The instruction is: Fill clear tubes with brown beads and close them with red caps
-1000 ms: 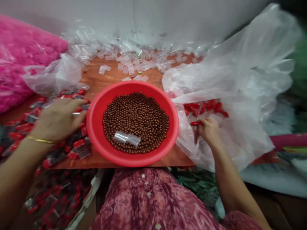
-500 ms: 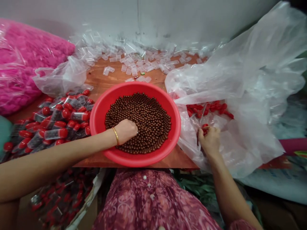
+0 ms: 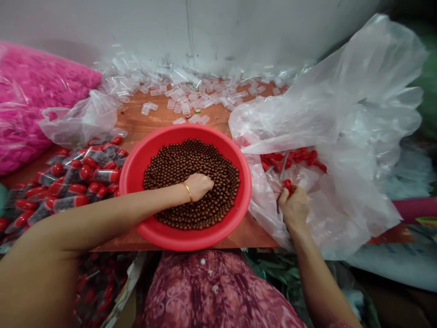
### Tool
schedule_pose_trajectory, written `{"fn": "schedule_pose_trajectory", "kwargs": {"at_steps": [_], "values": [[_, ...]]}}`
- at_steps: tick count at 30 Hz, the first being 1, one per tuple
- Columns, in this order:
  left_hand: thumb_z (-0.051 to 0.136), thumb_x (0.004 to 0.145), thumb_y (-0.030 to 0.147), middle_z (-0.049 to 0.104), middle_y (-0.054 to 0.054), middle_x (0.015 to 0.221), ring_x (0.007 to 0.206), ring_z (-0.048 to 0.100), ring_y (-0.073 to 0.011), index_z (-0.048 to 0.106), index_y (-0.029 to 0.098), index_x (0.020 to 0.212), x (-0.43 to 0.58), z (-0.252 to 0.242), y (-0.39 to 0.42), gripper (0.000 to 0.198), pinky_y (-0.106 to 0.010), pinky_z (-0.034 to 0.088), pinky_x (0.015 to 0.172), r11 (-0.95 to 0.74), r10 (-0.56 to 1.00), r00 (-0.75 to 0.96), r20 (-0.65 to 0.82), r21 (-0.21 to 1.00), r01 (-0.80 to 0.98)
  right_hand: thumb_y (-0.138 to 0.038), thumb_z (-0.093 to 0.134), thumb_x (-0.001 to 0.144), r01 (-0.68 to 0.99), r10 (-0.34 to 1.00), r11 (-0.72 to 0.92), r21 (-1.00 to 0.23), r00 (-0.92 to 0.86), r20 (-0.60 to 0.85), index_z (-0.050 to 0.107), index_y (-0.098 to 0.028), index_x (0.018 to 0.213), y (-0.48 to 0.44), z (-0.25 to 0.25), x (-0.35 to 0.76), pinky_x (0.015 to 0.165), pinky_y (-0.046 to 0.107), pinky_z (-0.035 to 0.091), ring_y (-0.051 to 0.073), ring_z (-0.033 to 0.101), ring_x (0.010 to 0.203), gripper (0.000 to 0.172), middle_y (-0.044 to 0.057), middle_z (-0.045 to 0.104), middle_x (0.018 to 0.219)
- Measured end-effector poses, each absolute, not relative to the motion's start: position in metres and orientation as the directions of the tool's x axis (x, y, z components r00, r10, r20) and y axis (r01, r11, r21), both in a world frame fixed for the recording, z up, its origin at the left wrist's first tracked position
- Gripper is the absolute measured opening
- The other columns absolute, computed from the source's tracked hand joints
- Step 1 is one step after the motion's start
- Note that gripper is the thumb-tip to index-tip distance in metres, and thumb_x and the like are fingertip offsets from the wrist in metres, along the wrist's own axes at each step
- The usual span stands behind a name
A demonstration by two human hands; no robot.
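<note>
Sack of pink pieces (image 3: 44, 100) lies at ten o'clock from the basin, perhaps pushed there to leave the nearer table (image 3: 136, 114) for other things. At nine o'clock is a heap of red-ended capsules (image 3: 73, 177); the left forearm passes over its near edge and hides a part. Below, at seven o'clock, more capsules lie in an open box (image 3: 128, 282), just under the table edge. The red basin (image 3: 186, 239) stands straight before the body, I think so that a hand enters it easily, and it holds brown beads (image 3: 191, 159). The left hand (image 3: 198, 186) is in these beads, near the basin's middle. Its fingers look curled, but the tips are turned away, so I cannot tell whether they are clamped on something. At twelve o'clock, clear tubes (image 3: 186, 93) are scattered to the wall. At two o'clock, a large plastic bag (image 3: 358, 123) spreads its loose folds, which could hinder the reach. Its mouth seems laid open toward the person, showing red pieces (image 3: 303, 156) at three o'clock. Close by, the right hand (image 3: 295, 207) has thumb and fingers closed on one red piece (image 3: 287, 184), held near the fingertips, probably to keep it easy to turn.
</note>
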State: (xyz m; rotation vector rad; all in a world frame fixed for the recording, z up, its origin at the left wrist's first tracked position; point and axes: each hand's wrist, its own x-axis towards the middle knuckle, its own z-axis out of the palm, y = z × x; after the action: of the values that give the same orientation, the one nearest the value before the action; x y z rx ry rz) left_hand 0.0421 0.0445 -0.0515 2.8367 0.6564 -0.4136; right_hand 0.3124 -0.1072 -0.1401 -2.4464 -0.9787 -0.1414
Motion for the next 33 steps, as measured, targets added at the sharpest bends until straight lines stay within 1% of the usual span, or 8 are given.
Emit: {"fn": "schedule_pose_trajectory", "kwargs": {"at_steps": [5,7,9,12,16,27,30,33], "values": [[0.058,0.07,0.009,0.071,-0.004,0.085,0.083,0.065,-0.0173,0.068,0.014,0.088,0.037,-0.059,0.051,0.021,-0.024,0.049,0.077,-0.508,0.485,0.814,-0.318,0.655,0.559,-0.033,0.045,0.075,0.476,0.555,-0.519,-0.71,0.819,0.144,0.057,-0.014,0.095,-0.109,-0.133,0.314,0.074,0.042,0.045,0.022,0.056,0.072,0.03,0.009,0.06,0.081],[0.061,0.069,0.011,0.07,-0.002,0.082,0.077,0.064,-0.0137,0.065,0.012,0.091,0.03,-0.058,0.057,0.023,-0.022,0.048,0.075,-0.212,0.467,0.818,-0.336,0.856,0.472,-0.034,0.051,0.07,0.239,0.498,-0.378,-0.894,0.867,0.022,0.056,-0.018,0.09,-0.11,-0.127,0.317,0.064,0.034,0.046,0.016,0.053,0.062,0.026,0.002,0.057,0.073],[0.066,0.067,0.012,0.07,-0.002,0.081,0.076,0.063,-0.011,0.063,0.011,0.09,0.022,-0.053,0.06,0.023,-0.021,0.048,0.076,0.06,0.442,0.83,-0.339,0.935,0.35,-0.033,0.057,0.063,-0.05,0.466,-0.217,-0.975,0.872,-0.148,0.053,-0.019,0.081,-0.111,-0.117,0.319,0.054,0.027,0.044,0.011,0.049,0.053,0.023,-0.002,0.054,0.067],[0.075,0.06,0.015,0.069,-0.002,0.083,0.08,0.064,-0.0103,0.061,0.011,0.087,0.012,-0.036,0.059,0.031,-0.022,0.048,0.08,0.326,0.447,0.835,-0.321,0.928,0.182,-0.033,0.061,0.055,-0.299,0.519,-0.113,-0.948,0.796,-0.313,0.048,-0.019,0.067,-0.111,-0.095,0.317,0.044,0.023,0.042,0.007,0.042,0.046,0.022,-0.005,0.049,0.061],[0.083,0.055,0.024,0.068,-0.003,0.081,0.078,0.064,-0.0111,0.058,0.011,0.087,0.003,-0.019,0.048,0.042,-0.024,0.049,0.078,0.47,0.523,0.791,-0.318,0.882,0.043,-0.035,0.068,0.055,-0.367,0.681,-0.05,-0.929,0.668,-0.3,0.052,-0.019,0.067,-0.106,-0.06,0.294,0.038,0.02,0.04,0.004,0.036,0.041,0.026,-0.007,0.045,0.058],[0.078,0.06,0.036,0.067,-0.005,0.076,0.063,0.064,-0.0116,0.052,0.012,0.08,-0.001,-0.014,0.036,0.041,-0.022,0.048,0.063,0.438,0.495,0.809,-0.317,0.895,0.084,-0.043,0.058,0.081,0.192,0.943,0.113,-0.975,0.288,0.166,0.063,-0.021,0.106,-0.056,-0.011,0.191,0.048,0.024,0.039,0.009,0.045,0.05,0.033,-0.004,0.051,0.06],[0.074,0.063,0.037,0.066,-0.003,0.071,0.056,0.062,-0.0112,0.048,0.013,0.078,-0.001,-0.011,0.038,0.038,-0.023,0.048,0.059,0.503,0.437,0.845,-0.31,0.862,0.056,-0.042,0.058,0.081,0.202,0.961,0.124,-0.972,0.219,0.168,0.06,-0.021,0.109,-0.043,-0.008,0.173,0.045,0.023,0.036,0.009,0.043,0.048,0.035,-0.004,0.051,0.06],[0.071,0.065,0.033,0.065,-0.001,0.07,0.055,0.062,-0.0113,0.047,0.014,0.082,-0.002,-0.01,0.041,0.035,-0.024,0.048,0.059,0.513,0.461,0.842,-0.28,0.859,0.005,-0.044,0.059,0.079,0.048,0.976,0.064,-0.997,0.206,0.073,0.056,-0.021,0.11,-0.032,-0.011,0.165,0.041,0.021,0.031,0.007,0.037,0.041,0.039,-0.008,0.043,0.053]]}}
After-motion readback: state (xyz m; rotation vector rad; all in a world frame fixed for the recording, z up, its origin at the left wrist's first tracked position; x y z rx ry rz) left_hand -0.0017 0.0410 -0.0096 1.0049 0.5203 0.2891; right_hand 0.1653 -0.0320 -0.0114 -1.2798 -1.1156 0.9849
